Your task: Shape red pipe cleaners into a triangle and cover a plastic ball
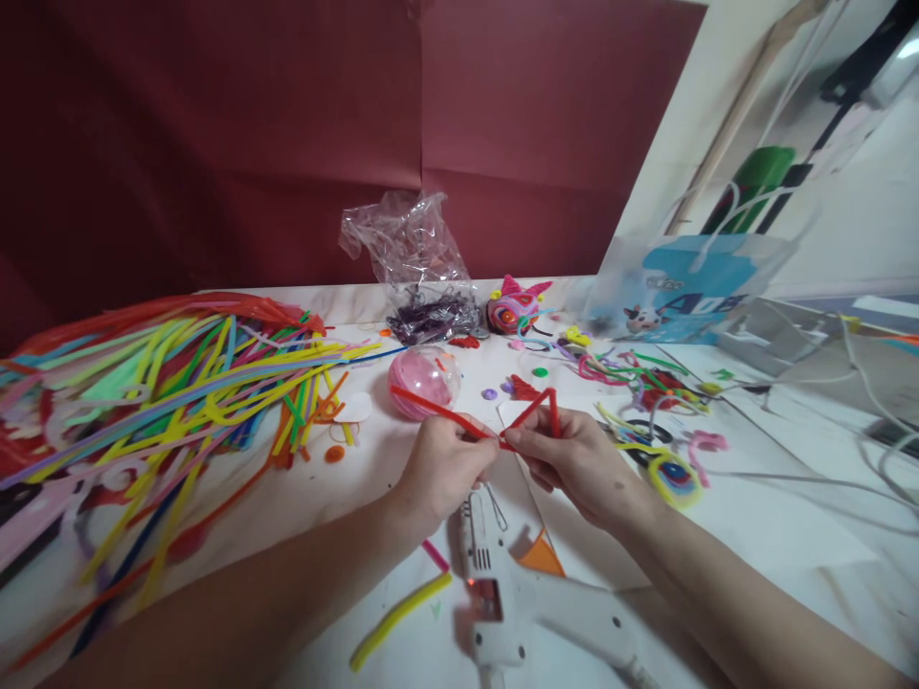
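Both hands meet over the middle of the tabletop (761, 536), each pinching the same red pipe cleaner (459, 418). Left hand (445, 466) is closed on the stem where it crosses the knuckles, with a long straight run extending up and to the left toward a pink ball in a clear shell (423, 381). Right hand (571, 459) grips the other side, where the stem is bent into an upright loop just above the fingers; the two hands are nearly touching at the pinch point. A white glue gun (517, 588) lies flat on the tabletop directly below the hands, toward the near edge, with a yellow pipe cleaner piece (398, 617) to its left. A large fan of loose multicoloured pipe cleaners (158, 402) covers the left side. A crumpled clear plastic bag (413, 258) stands at the far edge, beside a pink figure (513, 306). Scraps and coils (646, 383) are scattered to the right.
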### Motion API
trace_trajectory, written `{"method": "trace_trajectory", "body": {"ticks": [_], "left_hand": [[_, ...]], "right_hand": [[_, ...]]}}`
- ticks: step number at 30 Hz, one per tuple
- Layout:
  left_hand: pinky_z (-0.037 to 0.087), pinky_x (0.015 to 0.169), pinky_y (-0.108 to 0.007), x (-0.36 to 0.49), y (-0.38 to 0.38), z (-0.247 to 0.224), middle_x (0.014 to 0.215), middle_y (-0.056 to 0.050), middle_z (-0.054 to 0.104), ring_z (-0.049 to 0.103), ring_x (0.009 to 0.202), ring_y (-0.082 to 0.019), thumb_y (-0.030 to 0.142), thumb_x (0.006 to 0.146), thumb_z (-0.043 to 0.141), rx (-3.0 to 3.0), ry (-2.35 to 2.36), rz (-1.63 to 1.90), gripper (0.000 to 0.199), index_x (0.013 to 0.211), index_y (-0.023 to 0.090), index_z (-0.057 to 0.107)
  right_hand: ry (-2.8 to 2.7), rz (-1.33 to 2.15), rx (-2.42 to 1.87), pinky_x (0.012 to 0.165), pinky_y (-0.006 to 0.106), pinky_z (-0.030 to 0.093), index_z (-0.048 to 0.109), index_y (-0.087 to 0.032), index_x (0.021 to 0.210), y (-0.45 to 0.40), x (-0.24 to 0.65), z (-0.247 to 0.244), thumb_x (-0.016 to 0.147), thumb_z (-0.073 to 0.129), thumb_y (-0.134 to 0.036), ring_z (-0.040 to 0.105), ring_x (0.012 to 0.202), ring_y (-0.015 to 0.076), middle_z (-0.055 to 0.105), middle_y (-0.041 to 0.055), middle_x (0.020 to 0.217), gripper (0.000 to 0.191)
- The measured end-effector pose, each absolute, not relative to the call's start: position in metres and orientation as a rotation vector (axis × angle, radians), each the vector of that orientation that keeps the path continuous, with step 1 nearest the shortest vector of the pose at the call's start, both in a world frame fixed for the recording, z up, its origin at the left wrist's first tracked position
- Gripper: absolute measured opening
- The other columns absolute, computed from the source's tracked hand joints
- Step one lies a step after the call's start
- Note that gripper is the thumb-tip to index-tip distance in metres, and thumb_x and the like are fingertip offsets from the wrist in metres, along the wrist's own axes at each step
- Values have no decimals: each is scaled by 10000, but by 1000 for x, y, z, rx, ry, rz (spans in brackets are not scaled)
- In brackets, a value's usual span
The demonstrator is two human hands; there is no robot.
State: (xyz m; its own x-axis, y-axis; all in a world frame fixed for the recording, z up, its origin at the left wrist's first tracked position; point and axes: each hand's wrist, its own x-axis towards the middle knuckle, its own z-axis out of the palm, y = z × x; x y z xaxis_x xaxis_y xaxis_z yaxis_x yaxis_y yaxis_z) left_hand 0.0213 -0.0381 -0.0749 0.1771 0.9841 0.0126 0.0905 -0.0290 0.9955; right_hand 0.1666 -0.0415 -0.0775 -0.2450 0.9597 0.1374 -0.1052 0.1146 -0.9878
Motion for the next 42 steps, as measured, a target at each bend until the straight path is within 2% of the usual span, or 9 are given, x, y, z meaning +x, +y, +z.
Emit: {"method": "trace_trajectory", "body": {"ticks": [11, 21, 24, 28, 30, 34, 38, 40, 42], "left_hand": [[315, 406, -195, 22, -39, -70, 449, 45, 457, 407, 419, -81, 175, 633, 500, 1410, 1183, 1166, 86, 550, 162, 515], [331, 444, -198, 27, -45, -68, 434, 48, 468, 413, 425, -82, 139, 618, 547, 1428, 1165, 1250, 79, 544, 162, 558], [332, 432, -190, 23, -45, -64, 446, 41, 489, 430, 427, -83, 148, 625, 562, 1434, 1126, 1141, 44, 615, 157, 603], [372, 447, -196, 9, -40, -48, 620, -30, 604, 507, 475, -91, 168, 652, 558, 1435, 939, 769, 115, 696, 122, 653], [386, 472, -196, 4, -36, -41, 617, -44, 611, 532, 495, -95, 200, 676, 561, 1396, 812, 618, 155, 740, 109, 669], [382, 460, -193, 7, -31, -37, 592, -41, 607, 536, 487, -93, 254, 646, 626, 1295, 830, 582, 140, 652, 116, 644], [354, 396, -183, 16, -32, -38, 457, -8, 549, 487, 401, -84, 94, 546, 622, 1305, 1001, 738, 36, 533, 118, 598], [323, 352, -179, 16, -31, -34, 419, -5, 526, 456, 362, -81, 66, 539, 586, 1277, 1040, 807, 67, 500, 120, 583], [294, 322, -172, 10, -28, -27, 410, -6, 514, 433, 340, -75, 76, 555, 572, 1236, 1064, 906, 86, 483, 124, 568]], "right_hand": [[-1253, 1509, -919, 343, 137, 299, 425, -118, 634, -44, 163, -75, 640, 765, -472, 347, 378, 68, 427, -8, 518, 491], [-1269, 1458, -969, 343, 136, 308, 463, -106, 598, -46, 163, -72, 597, 734, -354, 356, 384, 69, 406, -13, 512, 367], [-1315, 1423, -985, 343, 131, 304, 475, -102, 580, -43, 169, -69, 593, 715, -321, 342, 379, 64, 384, -23, 488, 325], [-1441, 1452, -992, 346, 125, 313, 498, -93, 578, -38, 185, -66, 599, 696, -282, 354, 384, 65, 395, -18, 480, 275], [-1477, 1486, -997, 346, 125, 318, 509, -89, 578, -37, 191, -63, 595, 691, -260, 363, 389, 69, 400, -15, 478, 251], [-1614, 1437, -1011, 349, 120, 312, 534, -82, 600, -35, 190, -52, 601, 677, -264, 373, 408, 73, 433, -1, 505, 232], [-1724, 1329, -998, 348, 125, 303, 508, -93, 585, -31, 183, -42, 641, 671, -327, 366, 405, 77, 413, -6, 481, 290], [-1698, 1292, -967, 392, 151, 357, 533, -94, 672, -34, 183, -39, 686, 669, -392, 417, 450, 100, 461, 15, 554, 327], [-1746, 1218, -978, 495, 196, 426, 565, -105, 824, -44, 186, -38, 741, 643, -441, 501, 578, 150, 530, 56, 714, 355]]}}
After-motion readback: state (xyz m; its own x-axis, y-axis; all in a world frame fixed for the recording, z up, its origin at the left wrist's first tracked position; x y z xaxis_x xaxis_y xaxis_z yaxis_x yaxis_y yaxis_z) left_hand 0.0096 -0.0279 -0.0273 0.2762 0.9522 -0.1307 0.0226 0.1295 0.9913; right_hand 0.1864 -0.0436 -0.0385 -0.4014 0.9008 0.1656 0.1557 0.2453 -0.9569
